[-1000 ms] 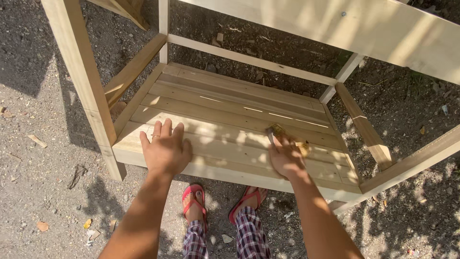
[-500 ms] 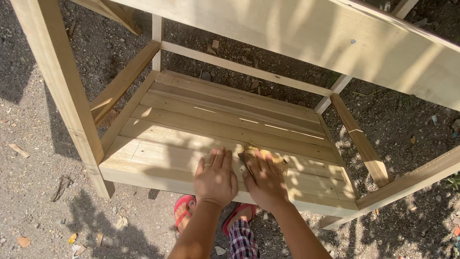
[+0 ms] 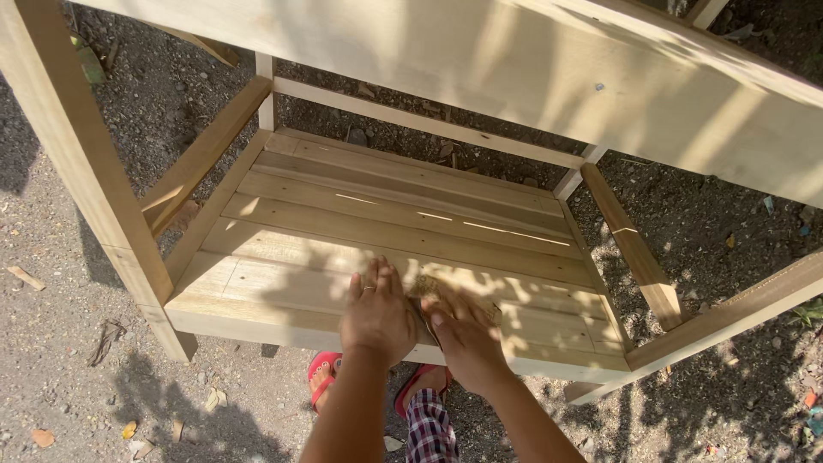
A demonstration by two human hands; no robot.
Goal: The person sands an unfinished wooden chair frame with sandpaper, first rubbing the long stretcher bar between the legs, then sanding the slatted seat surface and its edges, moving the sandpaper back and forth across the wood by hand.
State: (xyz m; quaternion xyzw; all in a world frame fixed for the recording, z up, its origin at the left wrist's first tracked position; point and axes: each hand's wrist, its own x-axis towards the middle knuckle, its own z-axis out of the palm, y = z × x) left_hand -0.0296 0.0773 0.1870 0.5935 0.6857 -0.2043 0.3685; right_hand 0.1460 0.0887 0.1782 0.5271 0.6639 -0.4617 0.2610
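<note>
Hands side by side on slatted wooden shelf (image 3: 343, 223), left hand (image 3: 375, 313) flat, unclenched; right hand (image 3: 463, 339) pressing half-hidden brown pad (image 3: 429, 285)

- A low slatted shelf (image 3: 360, 214) of pale, unpainted wood is seen inside a wooden frame, with narrow gaps between its boards.
- The shelf is carried by upright legs at its corners and bordered by side rails on the left and right.
- A small brownish piece of sandpaper (image 3: 433, 287) is pressed flat on the front boards, under the right hand (image 3: 467, 339).
- The left hand (image 3: 377, 313) is laid flat on the same front boards, just beside it.
- The frame is stood on gravelly ground (image 3: 60, 343) scattered with dry leaves.
</note>
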